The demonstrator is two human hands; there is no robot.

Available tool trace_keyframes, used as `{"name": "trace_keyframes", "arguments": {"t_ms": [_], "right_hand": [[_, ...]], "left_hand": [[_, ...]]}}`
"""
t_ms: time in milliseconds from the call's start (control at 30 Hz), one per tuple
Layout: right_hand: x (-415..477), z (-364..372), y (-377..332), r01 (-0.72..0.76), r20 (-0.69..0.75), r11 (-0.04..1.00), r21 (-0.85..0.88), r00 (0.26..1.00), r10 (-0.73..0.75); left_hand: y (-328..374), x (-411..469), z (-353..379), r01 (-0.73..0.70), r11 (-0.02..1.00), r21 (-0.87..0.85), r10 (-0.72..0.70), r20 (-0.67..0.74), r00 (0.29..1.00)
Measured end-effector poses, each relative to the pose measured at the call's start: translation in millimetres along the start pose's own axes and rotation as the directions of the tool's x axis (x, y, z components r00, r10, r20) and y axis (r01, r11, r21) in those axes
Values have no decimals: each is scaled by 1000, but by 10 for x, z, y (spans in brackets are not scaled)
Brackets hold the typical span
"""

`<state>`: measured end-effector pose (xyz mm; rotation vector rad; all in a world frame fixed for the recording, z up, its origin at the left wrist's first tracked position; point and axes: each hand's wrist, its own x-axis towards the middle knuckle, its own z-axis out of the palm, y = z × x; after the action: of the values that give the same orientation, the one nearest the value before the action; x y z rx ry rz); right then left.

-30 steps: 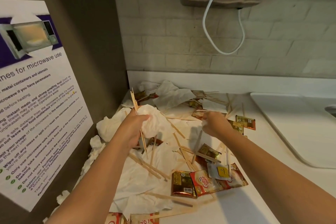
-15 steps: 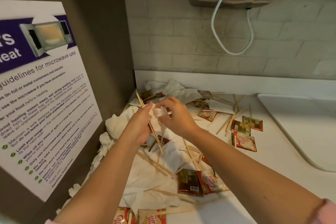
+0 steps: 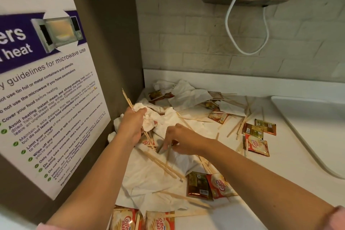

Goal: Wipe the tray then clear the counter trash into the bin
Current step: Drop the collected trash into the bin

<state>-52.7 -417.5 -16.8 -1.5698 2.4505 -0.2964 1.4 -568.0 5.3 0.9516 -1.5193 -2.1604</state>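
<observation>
Gripping a crumpled napkin [image 3: 151, 117] and a bundle of wooden stir sticks [image 3: 127, 99], the person's left hand [image 3: 133, 127] hovers above the littered counter [image 3: 280, 183], close to the side wall. Just beside it the right hand [image 3: 183, 139] reaches down, fingertips pinching one loose stir stick [image 3: 167, 158] that lies on the spread paper napkins [image 3: 149, 173]. Coffee-mate sachets [image 3: 257, 145] and more sticks lie scattered across the counter to the right
</observation>
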Motion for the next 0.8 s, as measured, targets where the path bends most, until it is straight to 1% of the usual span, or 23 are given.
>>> {"name": "trace_keyframes", "arguments": {"t_ms": [33, 67, 100, 200, 300, 433, 500, 600, 700, 800], "right_hand": [[-2, 37, -11, 14, 86, 999, -44, 996, -10], [-5, 63, -27, 25, 140, 997, -79, 990, -14], [-5, 84, -40, 40, 164, 993, -108, 986, -22], [-9, 85, -64, 86, 157, 976, -202, 986, -55], [-8, 16, -62, 114, 189, 947, -302, 980, -58], [15, -150, -42, 80, 228, 930, -359, 974, 4], [6, -223, -32, 36, 267, 937, -346, 962, 61], [-5, -261, -5, -60, 288, 962, -267, 948, 139], [33, -145, -58, -152, 258, 980, -131, 949, 181], [97, 60, -188, -188, 258, 982, -2, 949, 182]], "left_hand": [[1, -7, 3, 2, 1000, -3, -2, 4, 1000], [0, -16, 7, 8, 1000, -7, -8, 4, 1000], [-3, -22, 7, 14, 1000, -9, -14, 1, 1000], [-3, -47, -1, 22, 1000, 2, -22, 4, 1000], [-6, -31, -30, 27, 999, 43, -26, -15, 1000], [-2, -24, -55, 23, 998, 60, -22, -18, 1000], [3, -44, -47, 25, 997, 73, -23, -27, 999], [10, -59, -35, 28, 997, 78, -25, -41, 999], [25, -69, -27, 33, 998, 57, -31, -41, 999], [29, -70, -22, 36, 998, 48, -34, -39, 999]]}}
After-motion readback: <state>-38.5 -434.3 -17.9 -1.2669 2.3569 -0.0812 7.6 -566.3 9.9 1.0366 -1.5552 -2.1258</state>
